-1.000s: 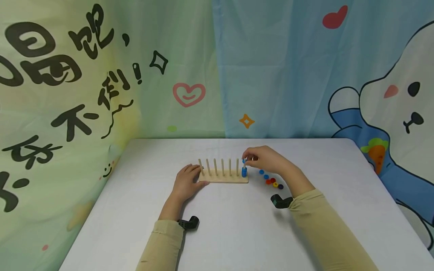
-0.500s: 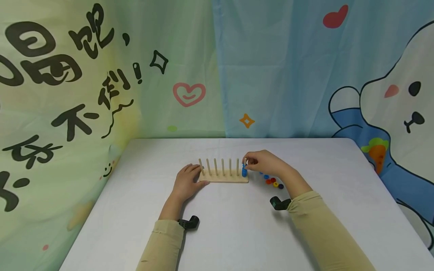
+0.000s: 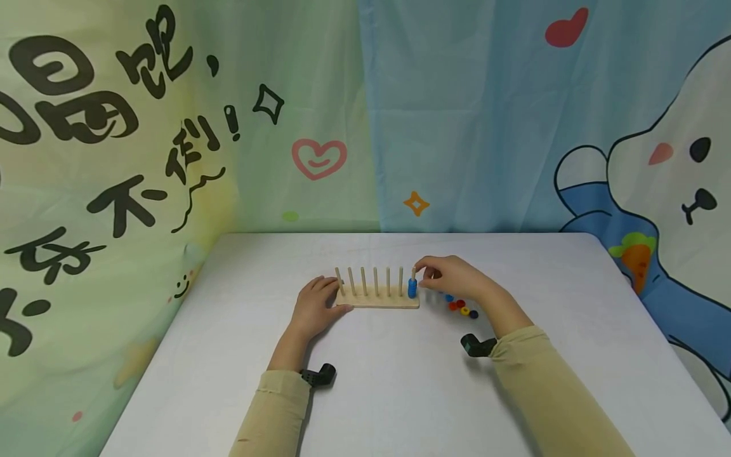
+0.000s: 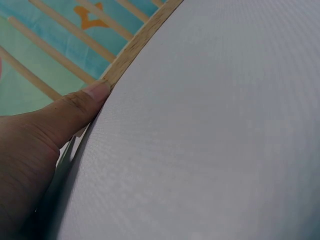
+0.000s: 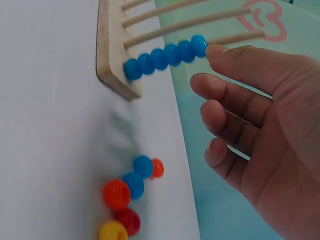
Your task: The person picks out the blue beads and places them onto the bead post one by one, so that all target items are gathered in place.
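A wooden peg board with a row of upright pegs stands on the table. My left hand grips its left end; in the left wrist view the thumb presses the front edge, and the other fingers are hidden there. Blue beads are stacked on the rightmost peg, its tip bare above them. Just right of that peg is my right hand, fingers loosely bent and spread. In the right wrist view one fingertip is close to the top blue bead; whether they touch is unclear.
Loose beads lie on the white table right of the board, below the right hand: blue, red, orange-red, yellow and dark blue. A printed curtain hangs behind the table.
My right hand has lowered a blue bead down the rightmost peg onto the stack, let go of it and shifted slightly right. The left hand stays on the board.
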`<state>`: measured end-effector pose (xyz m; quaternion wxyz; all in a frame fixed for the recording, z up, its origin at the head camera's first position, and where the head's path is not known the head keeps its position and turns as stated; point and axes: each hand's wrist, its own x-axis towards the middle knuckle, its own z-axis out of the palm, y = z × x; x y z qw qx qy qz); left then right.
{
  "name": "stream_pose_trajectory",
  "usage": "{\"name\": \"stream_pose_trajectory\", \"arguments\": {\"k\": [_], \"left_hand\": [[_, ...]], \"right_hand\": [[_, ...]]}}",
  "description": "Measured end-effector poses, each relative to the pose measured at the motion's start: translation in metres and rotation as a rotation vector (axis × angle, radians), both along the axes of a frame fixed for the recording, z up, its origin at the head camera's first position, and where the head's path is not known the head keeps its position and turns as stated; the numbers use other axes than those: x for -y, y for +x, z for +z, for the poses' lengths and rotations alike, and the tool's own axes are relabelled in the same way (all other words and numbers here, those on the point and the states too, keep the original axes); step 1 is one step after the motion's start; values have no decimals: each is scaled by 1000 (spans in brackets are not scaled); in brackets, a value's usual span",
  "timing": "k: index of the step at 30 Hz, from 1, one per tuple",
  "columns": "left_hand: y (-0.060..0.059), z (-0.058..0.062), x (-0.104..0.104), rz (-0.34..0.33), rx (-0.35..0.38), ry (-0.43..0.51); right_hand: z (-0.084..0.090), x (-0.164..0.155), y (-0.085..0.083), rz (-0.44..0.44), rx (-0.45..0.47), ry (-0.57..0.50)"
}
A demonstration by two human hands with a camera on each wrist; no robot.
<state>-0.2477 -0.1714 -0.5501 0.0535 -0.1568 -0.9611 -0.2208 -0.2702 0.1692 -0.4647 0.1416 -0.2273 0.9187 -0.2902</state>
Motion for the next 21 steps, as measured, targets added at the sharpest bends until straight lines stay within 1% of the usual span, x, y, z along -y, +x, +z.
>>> {"name": "stream_pose_trajectory", "arguments": {"k": [4, 11, 17, 21], "left_hand": [[0, -1, 0, 1, 4, -10], [-2, -3, 0, -2, -9, -17], [-1, -3, 0, 4, 3, -10], [-1, -3, -1, 8, 7, -9]], "right_hand": [[-6, -14, 0, -42, 0, 17], [-22, -41, -1, -107, 67, 42], [-30, -54, -2, -128, 118, 72], [-38, -56, -5, -131, 129, 76]]}}
